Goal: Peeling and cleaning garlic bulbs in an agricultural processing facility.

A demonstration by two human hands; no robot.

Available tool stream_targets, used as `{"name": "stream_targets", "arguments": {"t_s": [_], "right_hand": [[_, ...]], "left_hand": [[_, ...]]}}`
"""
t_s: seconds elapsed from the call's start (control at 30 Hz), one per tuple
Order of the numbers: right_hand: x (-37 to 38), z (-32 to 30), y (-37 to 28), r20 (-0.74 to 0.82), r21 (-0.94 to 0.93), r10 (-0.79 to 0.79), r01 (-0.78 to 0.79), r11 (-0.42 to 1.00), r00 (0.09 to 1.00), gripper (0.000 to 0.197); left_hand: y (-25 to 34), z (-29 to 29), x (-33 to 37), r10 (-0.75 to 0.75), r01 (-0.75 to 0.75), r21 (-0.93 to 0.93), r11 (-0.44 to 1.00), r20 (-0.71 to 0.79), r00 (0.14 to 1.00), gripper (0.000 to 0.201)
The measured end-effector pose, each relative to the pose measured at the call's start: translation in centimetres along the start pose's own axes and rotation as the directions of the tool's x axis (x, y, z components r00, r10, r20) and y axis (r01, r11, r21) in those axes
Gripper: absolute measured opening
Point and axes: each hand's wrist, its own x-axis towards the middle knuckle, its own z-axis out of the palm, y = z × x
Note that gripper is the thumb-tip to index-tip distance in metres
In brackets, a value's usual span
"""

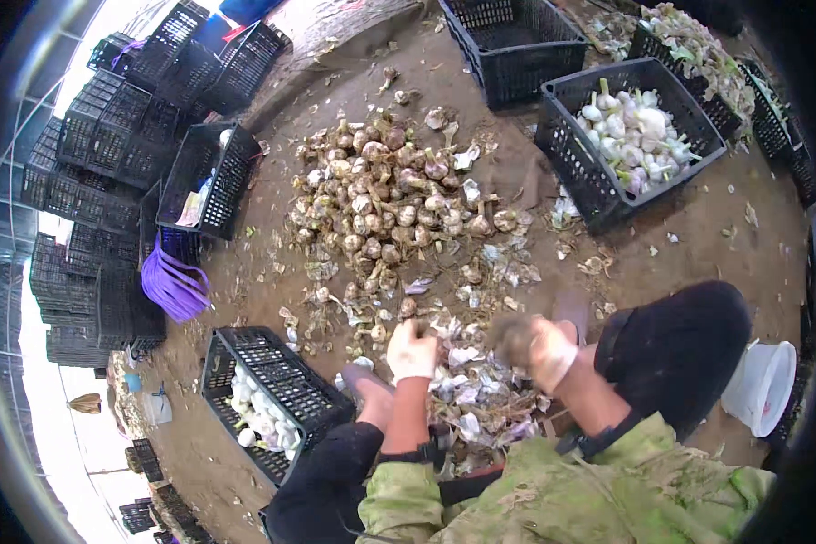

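Note:
My left hand [412, 354], in a pale glove with soiled fingers, is closed over the litter between my feet. A small brownish garlic bulb [408, 308] shows at its fingertips. To its right, my right hand [546, 352] is gloved too, and motion smears its dark fingers, so what they hold is unclear. Below and between both hands lie loose garlic skins [480, 399]. Beyond them spreads a heap of unpeeled, earthy garlic bulbs [381, 195], some with stems.
A black crate [276, 363] of white garlic stands tilted at my left. Another crate [607, 195] of cleaned bulbs sits far right, beside an empty-looking crate [530, 68]. A white bucket [760, 390] is by my right knee. Stacked crates [109, 127] and purple straps [174, 281] are at left.

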Motion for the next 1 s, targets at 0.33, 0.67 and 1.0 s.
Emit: {"name": "stream_targets", "arguments": {"t_s": [0.33, 0.67, 1.0], "right_hand": [[3.3, -3.4, 2.7, -0.341, -0.573, -0.009, -0.2, 0.795, 0.94, 0.03], [4.0, -3.8, 2.1, -0.36, -0.698, -0.113, -0.187, 0.692, 0.926, 0.026], [3.1, -2.2, 2.5, -0.326, -0.444, -0.15, -0.011, 0.896, 0.933, 0.023]], "left_hand": [[0.9, 7.9, 19.0, -0.016, -0.02, 0.286, 0.958, 0.123, 0.992, 0.061], [-1.8, 10.5, 17.3, -0.186, 0.152, -0.246, 0.957, -0.121, 0.975, 0.036], [6.2, 0.5, -5.4, 0.237, -0.197, -0.462, 0.865, 0.03, 0.971, 0.056]]}}
